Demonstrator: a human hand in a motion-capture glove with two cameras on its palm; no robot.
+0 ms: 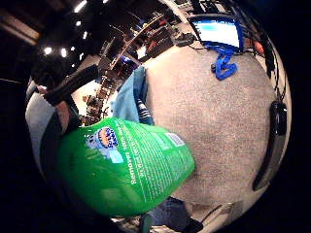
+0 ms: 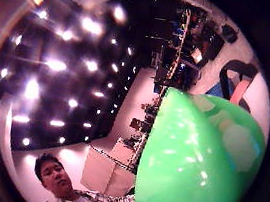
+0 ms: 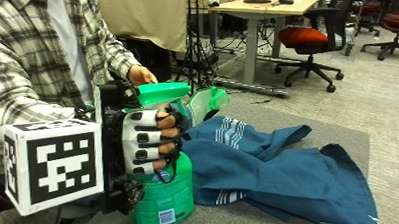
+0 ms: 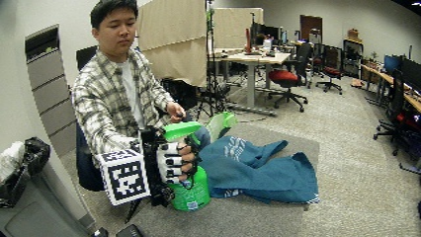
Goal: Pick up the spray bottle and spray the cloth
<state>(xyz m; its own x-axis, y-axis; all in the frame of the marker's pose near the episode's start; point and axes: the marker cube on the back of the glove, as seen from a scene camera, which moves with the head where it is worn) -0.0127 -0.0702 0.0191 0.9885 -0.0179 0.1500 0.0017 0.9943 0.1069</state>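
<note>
A green spray bottle (image 3: 163,198) with a green trigger head (image 3: 161,92) stands at the table's near left corner, its nozzle (image 3: 210,103) toward the cloth. My gloved right hand (image 3: 147,141) grips the bottle's neck, fingers curled round it. A blue cloth (image 3: 284,175) with white stripes lies crumpled on the grey table (image 3: 349,132) just right of the bottle. The bottle's body (image 1: 124,167) fills much of the little finger side palm view, with the cloth (image 1: 129,99) beyond it. The thumb side palm view shows the bottle's green body (image 2: 194,165) close up. The person's bare left hand (image 3: 140,75) hovers behind the trigger head.
The grey table's far edge and right corner (image 3: 365,148) lie beyond the cloth. Office chairs (image 3: 312,41) and a desk (image 3: 263,9) stand on the carpet behind. A bin with a black bag (image 4: 20,163) sits at the left.
</note>
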